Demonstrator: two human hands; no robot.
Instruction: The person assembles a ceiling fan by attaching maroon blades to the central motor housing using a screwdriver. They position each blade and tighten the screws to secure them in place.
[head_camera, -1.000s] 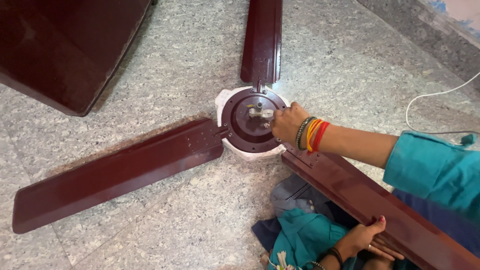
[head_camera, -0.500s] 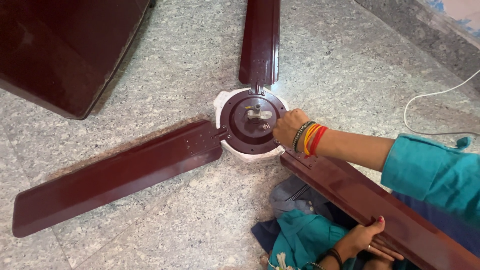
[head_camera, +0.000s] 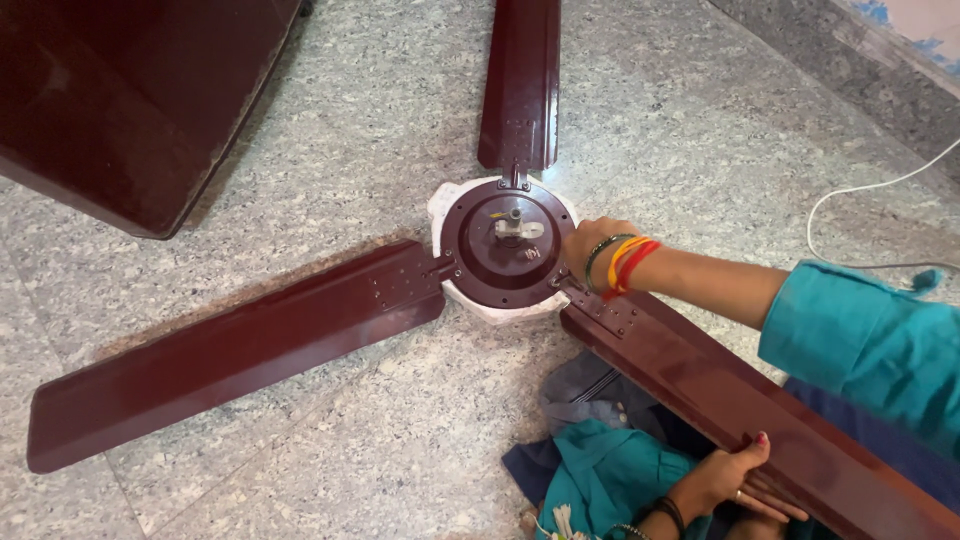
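Observation:
A ceiling fan lies on the stone floor with its round maroon motor hub (head_camera: 505, 245) facing up and a white cover under it. Three maroon blades spread from the hub: one to the far side (head_camera: 520, 80), one to the lower left (head_camera: 230, 350) and one to the lower right (head_camera: 720, 390). My right hand (head_camera: 590, 250), wearing coloured bangles, is curled against the hub's right rim where the lower-right blade joins; its fingertips are hidden. My left hand (head_camera: 720, 480) grips the near edge of the lower-right blade.
A large dark maroon panel (head_camera: 130, 100) lies at the upper left. A white cable (head_camera: 860, 190) curls on the floor at the right. Teal and grey cloth (head_camera: 600, 450) is bunched under the lower-right blade. A raised stone ledge (head_camera: 850, 60) runs along the upper right.
My right hand has shifted very slightly at the hub's rim. The fan and my left hand have stayed where they were.

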